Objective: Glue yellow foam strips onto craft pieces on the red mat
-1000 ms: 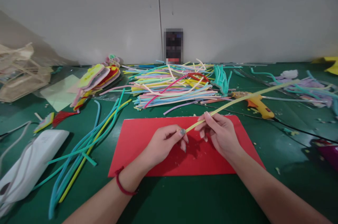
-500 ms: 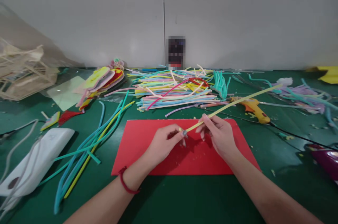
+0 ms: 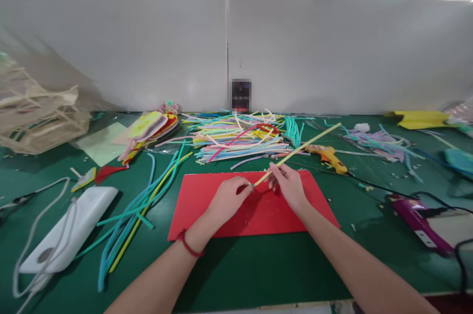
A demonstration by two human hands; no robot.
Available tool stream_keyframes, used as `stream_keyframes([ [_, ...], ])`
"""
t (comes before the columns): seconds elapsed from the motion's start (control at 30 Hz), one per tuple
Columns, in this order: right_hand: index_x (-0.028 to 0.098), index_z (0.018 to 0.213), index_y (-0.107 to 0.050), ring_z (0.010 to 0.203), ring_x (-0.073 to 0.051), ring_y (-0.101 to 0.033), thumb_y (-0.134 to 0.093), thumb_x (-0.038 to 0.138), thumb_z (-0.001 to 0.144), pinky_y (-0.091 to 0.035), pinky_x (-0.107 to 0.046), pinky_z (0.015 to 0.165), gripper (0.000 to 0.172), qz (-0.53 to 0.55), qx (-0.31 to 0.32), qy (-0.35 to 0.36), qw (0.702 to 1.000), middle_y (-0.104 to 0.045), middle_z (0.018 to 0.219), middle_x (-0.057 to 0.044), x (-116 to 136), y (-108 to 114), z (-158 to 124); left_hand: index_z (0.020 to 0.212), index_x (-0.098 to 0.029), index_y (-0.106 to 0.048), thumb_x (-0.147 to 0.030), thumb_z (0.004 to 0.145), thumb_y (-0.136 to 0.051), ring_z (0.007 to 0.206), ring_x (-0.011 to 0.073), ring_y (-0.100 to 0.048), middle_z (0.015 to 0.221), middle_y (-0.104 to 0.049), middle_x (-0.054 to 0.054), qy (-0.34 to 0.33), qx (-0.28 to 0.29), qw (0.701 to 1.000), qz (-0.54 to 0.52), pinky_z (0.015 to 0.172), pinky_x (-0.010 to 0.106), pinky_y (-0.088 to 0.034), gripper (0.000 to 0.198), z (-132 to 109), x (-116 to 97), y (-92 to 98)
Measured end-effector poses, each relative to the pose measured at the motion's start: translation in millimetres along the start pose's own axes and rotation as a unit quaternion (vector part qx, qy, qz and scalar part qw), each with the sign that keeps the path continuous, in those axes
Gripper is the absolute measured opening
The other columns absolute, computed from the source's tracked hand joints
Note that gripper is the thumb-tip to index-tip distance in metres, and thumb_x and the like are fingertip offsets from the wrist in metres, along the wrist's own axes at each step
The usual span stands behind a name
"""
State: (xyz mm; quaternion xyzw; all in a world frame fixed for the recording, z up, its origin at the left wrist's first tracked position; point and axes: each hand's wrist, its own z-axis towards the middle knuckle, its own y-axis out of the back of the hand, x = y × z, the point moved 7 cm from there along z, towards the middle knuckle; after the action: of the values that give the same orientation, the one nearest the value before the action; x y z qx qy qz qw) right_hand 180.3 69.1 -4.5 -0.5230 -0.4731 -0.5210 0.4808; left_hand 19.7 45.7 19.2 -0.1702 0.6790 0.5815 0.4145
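Note:
A pale yellow pipe cleaner (image 3: 301,148) slants up to the right above a red board (image 3: 221,220). My left hand (image 3: 229,199) pinches its lower end between thumb and fingertips, with a red cord around the wrist. A little farther along the stem, my right hand (image 3: 288,187) grips it between thumb and index finger, the other fingers curled beneath. Both hands are over the board, close to each other. Just what my left fingertips cover at the stem's end is hidden.
Bundled pastel pipe cleaners (image 3: 244,142) lie behind the board. Loose teal and yellow stems (image 3: 142,205) and a white corded device (image 3: 70,235) are left. On the right lie a yellow glue gun (image 3: 328,157), its black cord and a purple power strip (image 3: 419,225). A grey partition (image 3: 148,48) stands behind.
The camera view has tilted up and drawn back, so the room beyond the partition and the table's near edge now show. Both hands keep nearly the same hold on the pipe cleaner.

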Motion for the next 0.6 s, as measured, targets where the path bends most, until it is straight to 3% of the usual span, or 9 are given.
stream_keyframes([
  [0.13, 0.016, 0.067, -0.058, 0.039, -0.010, -0.055, -0.065, 0.055, 0.071, -0.039, -0.019, 0.036, 0.039, -0.011, -0.015, 0.011, 1.000, -0.062, 0.052, 0.000, -1.1, 4.1, 4.0, 0.093, -0.018, -0.061, -0.025, 0.089, -0.046, 0.092, 0.0204, -0.060, 0.099, -0.065, 0.007, -0.029, -0.058, 0.998, 0.012, 0.084, 0.034, -0.046, 0.017, -0.3, 2.5, 2.5],
  [0.23, 0.016, 0.066, -0.056, 0.040, -0.011, -0.056, -0.064, 0.056, 0.071, -0.037, -0.018, 0.034, 0.041, -0.019, -0.010, 0.008, 1.000, -0.062, 0.053, 0.000, -3.2, 3.8, 5.5, 0.112, -0.018, -0.054, -0.022, 0.089, -0.046, 0.109, 0.0219, -0.054, 0.119, -0.057, 0.009, -0.057, -0.101, 0.992, 0.048, 0.094, 0.038, -0.044, 0.025, -2.8, -0.7, 3.0],
  [0.4, 0.015, 0.067, -0.057, 0.038, -0.011, -0.054, -0.062, 0.058, 0.070, -0.034, -0.018, 0.031, 0.043, -0.045, 0.001, -0.003, 0.999, -0.064, 0.055, -0.003, -7.8, 2.0, 8.3, 0.115, -0.017, -0.054, -0.019, 0.088, -0.049, 0.111, 0.0227, -0.054, 0.122, -0.057, 0.010, -0.112, -0.058, 0.979, 0.161, 0.097, 0.039, -0.045, 0.027, -5.7, -11.1, -16.0],
  [0.6, 0.017, 0.063, -0.057, 0.033, -0.010, -0.050, -0.059, 0.061, 0.071, -0.031, -0.019, 0.029, 0.045, -0.094, 0.007, -0.008, 0.995, -0.062, 0.052, -0.002, -12.3, 2.0, 14.0, 0.104, -0.017, -0.061, -0.016, 0.090, -0.048, 0.100, 0.0198, -0.060, 0.108, -0.064, 0.006, -0.123, -0.022, 0.963, 0.240, 0.091, 0.036, -0.048, 0.020, -4.2, -11.5, -25.7],
])
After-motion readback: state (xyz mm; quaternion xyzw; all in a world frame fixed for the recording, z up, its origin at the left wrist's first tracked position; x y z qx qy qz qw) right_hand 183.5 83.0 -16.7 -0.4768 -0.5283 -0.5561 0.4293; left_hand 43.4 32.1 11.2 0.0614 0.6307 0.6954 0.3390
